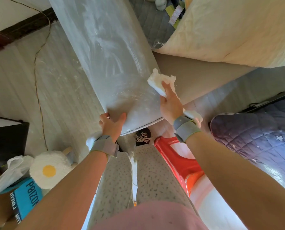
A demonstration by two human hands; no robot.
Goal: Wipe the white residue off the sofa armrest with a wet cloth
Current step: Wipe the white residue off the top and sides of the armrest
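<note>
The grey sofa armrest (111, 63) runs from the top centre down toward me, smeared and dusted with white residue. My right hand (170, 103) presses a white cloth (158, 82) against the armrest's right edge, fingers lying over the cloth. My left hand (112, 124) holds the armrest's near end, thumb on top and fingers wrapped round the front edge. Both wrists wear grey bands.
A cream quilted cushion (229, 30) lies on the sofa seat to the right. A red plastic stool (176, 156) stands by my legs, a dark starry quilt (257, 140) further right. At left are a cable (38, 52), a fried-egg plush (48, 170) and a plastic bag (7, 176).
</note>
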